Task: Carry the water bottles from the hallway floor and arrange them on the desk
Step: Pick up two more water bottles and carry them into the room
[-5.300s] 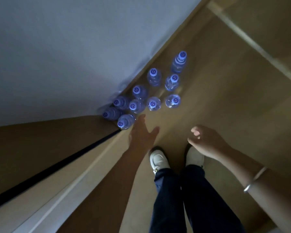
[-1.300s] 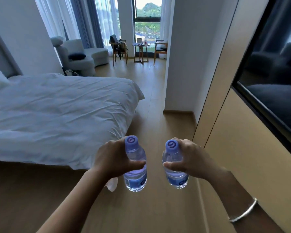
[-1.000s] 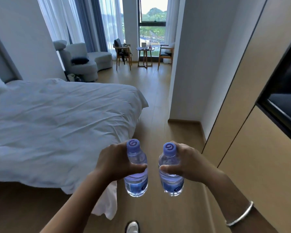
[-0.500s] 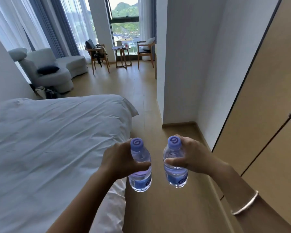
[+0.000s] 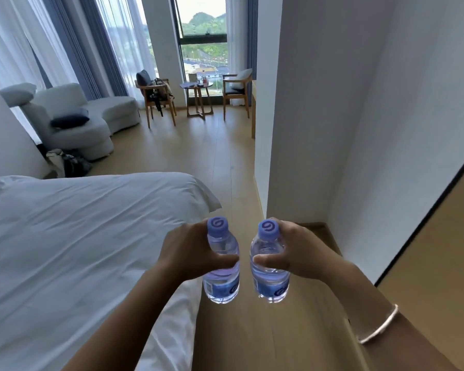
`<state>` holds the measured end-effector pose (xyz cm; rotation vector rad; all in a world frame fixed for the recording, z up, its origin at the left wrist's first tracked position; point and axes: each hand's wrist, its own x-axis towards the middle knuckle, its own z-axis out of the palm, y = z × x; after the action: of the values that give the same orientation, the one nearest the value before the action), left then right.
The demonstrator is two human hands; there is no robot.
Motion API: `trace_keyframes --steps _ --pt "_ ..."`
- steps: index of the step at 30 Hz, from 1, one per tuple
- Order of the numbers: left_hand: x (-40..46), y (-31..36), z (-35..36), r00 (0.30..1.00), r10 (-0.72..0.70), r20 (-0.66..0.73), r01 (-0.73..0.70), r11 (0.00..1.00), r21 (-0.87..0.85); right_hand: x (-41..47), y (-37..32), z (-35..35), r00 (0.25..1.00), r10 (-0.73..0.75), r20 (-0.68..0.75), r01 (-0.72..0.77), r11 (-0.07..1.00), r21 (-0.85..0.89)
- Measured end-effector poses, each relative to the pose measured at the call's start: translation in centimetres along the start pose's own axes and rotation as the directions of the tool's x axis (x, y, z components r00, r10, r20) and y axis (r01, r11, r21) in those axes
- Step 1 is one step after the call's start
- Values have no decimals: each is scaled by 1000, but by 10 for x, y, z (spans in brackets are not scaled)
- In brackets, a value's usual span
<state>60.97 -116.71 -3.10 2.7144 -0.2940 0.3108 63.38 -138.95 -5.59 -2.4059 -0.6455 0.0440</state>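
While both arms reach forward at about waist height, the left hand (image 5: 188,253) grips the left bottle (image 5: 221,266) round its upper body, thumb laid across the front, and the right hand (image 5: 295,253) grips the right bottle (image 5: 269,266) the same way. Both bottles are upright, side by side and just apart, each clear with a blue label near the base and a lilac cap. They hang in the air above a strip of wooden floor (image 5: 252,330) that runs between the bed (image 5: 78,236) on the left and a white wall (image 5: 319,116) on the right. A thin bracelet (image 5: 378,325) circles the right wrist. Further along the floor stand a white sofa (image 5: 86,116), two wooden chairs (image 5: 156,100) and a small round table (image 5: 197,100) before a tall window (image 5: 204,36). A desk cannot be made out for certain.
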Motion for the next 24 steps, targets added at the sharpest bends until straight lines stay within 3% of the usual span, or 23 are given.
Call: trace_keyframes --steps 13,24 --pt "218 -57 24 995 -91 -28 91 996 0 218 85 -62 998 -65 14 64 996 56" --pt "420 -167 49 993 -115 34 116 993 -4 432 150 -60 999 -36 17 35 999 34"
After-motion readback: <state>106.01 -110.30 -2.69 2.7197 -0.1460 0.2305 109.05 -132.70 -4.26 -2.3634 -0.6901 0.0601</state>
